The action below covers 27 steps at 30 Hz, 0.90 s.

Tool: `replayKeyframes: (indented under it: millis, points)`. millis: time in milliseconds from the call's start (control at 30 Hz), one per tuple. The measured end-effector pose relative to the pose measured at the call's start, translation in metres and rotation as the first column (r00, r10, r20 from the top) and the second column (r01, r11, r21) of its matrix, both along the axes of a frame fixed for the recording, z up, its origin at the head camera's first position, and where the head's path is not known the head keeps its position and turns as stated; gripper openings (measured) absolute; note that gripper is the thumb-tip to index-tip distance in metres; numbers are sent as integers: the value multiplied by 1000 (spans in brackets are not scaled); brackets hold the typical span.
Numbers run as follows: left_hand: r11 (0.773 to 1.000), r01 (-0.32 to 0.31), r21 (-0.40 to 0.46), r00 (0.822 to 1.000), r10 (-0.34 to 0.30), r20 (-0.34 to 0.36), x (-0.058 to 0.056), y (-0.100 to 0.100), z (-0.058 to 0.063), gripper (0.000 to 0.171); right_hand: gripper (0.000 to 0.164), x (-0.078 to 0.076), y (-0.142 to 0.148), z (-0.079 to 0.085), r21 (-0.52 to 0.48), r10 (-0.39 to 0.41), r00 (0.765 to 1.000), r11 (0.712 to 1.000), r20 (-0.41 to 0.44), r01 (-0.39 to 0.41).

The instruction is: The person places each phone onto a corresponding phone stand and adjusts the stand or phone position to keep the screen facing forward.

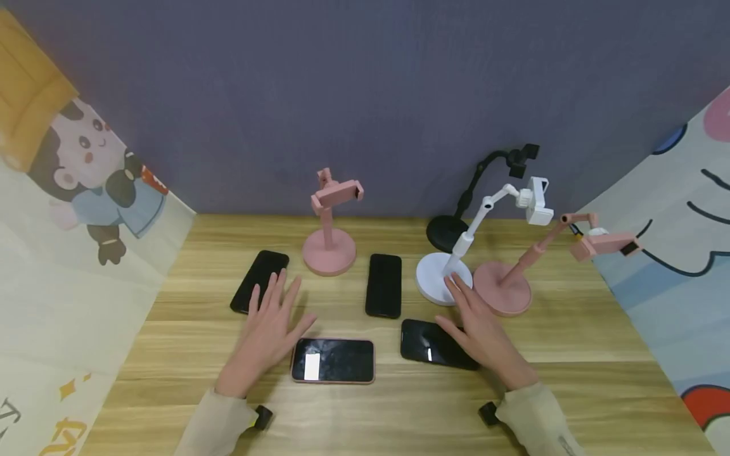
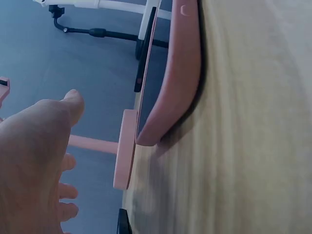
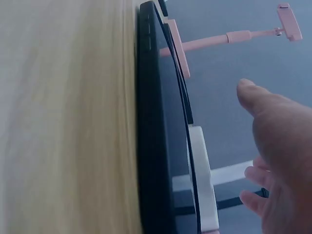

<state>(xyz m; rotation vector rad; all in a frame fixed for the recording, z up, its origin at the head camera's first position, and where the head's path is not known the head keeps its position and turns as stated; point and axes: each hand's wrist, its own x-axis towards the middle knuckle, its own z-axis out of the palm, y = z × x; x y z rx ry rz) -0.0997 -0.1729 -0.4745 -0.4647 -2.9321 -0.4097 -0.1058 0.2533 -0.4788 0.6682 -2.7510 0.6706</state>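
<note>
My left hand [image 1: 268, 335] has its fingers spread, above the table between a black phone [image 1: 256, 285] at the left and a pink-edged phone [image 1: 348, 361] lying sideways. In the left wrist view, that phone's pink case [image 2: 183, 63] lies beside the hand, apart from it. My right hand [image 1: 481, 332] is also spread and holds nothing. It partly covers a dark phone [image 1: 424, 345], and its fingertips overlap the white phone stand [image 1: 428, 278] in the head view; whether they touch cannot be told. Another black phone [image 1: 384, 285] lies upright in line between the hands.
A pink phone stand [image 1: 329, 253] stands at the back left of the wooden table [image 1: 399, 411]. At the right are a black stand [image 1: 445, 233] and a second pink stand [image 1: 504, 291], close around the white one. A grey-blue partition [image 1: 342, 95] closes off the back.
</note>
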Motion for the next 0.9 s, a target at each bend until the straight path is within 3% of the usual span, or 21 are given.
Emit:
replayKeyframes:
  millis: [267,533,900]
  points:
    - [999,37,-25,999,-37,24,-13,8,3,83,81,-12,-21,5,-33,16,1000,999,5,-16]
    - [997,76,-12,997,-76,-11,-24,16,3,80,79,-22,-39,7,-82,39,996,996,-74,-45]
    - [993,112,-27,993,-111,31,-29,32,1,79,70,-31,-63,21,-213,12,982,976,-191,-53]
